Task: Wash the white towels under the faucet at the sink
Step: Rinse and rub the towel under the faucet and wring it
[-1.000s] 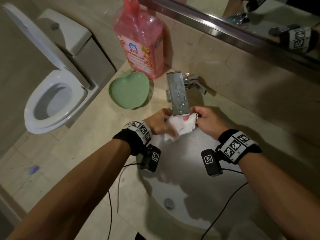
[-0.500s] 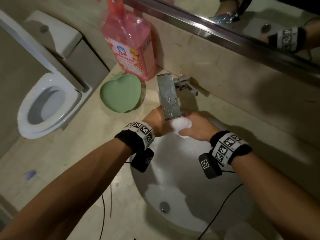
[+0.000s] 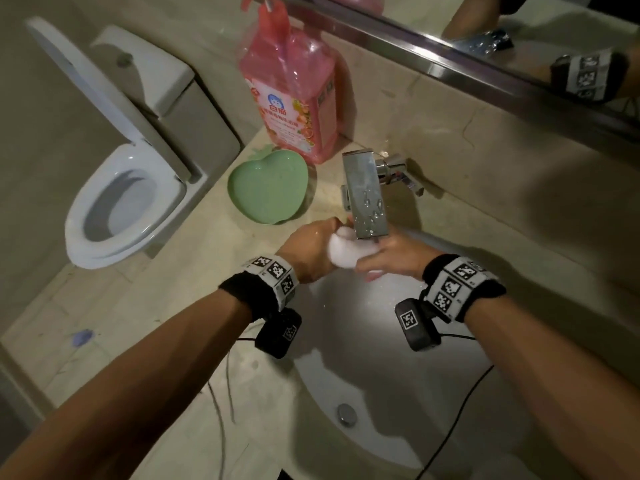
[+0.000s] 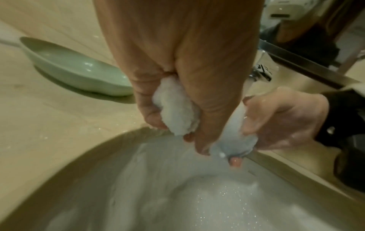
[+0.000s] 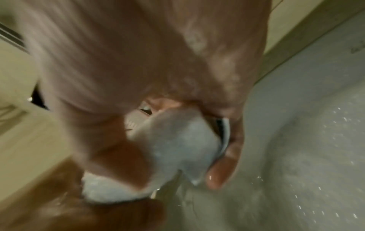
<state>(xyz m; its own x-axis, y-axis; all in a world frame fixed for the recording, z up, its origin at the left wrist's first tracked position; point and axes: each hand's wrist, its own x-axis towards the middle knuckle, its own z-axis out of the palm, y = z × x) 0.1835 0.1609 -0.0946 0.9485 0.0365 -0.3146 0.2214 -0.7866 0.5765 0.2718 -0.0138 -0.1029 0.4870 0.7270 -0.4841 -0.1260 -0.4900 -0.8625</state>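
A small wet white towel (image 3: 343,252) is bunched up between both hands just under the square chrome faucet (image 3: 365,195), above the back of the white sink (image 3: 388,410). My left hand (image 3: 311,247) grips its left end, with the cloth (image 4: 173,112) squeezed in the curled fingers. My right hand (image 3: 388,256) curls round the right end (image 5: 177,150). Both hands are wet. Droplets fall into the basin. The faucet's outlet is hidden behind the hands and its own body.
A green apple-shaped dish (image 3: 268,187) and a tall pink soap bottle (image 3: 294,98) stand on the beige counter left of the faucet. A toilet (image 3: 124,202) with its lid up is further left. A mirror (image 3: 519,32) runs along the back wall. Black cables trail from the wrist cameras.
The towel, held spread between the hands a second ago, is now squeezed into a tight wad. Both hands have closed in together under the faucet.
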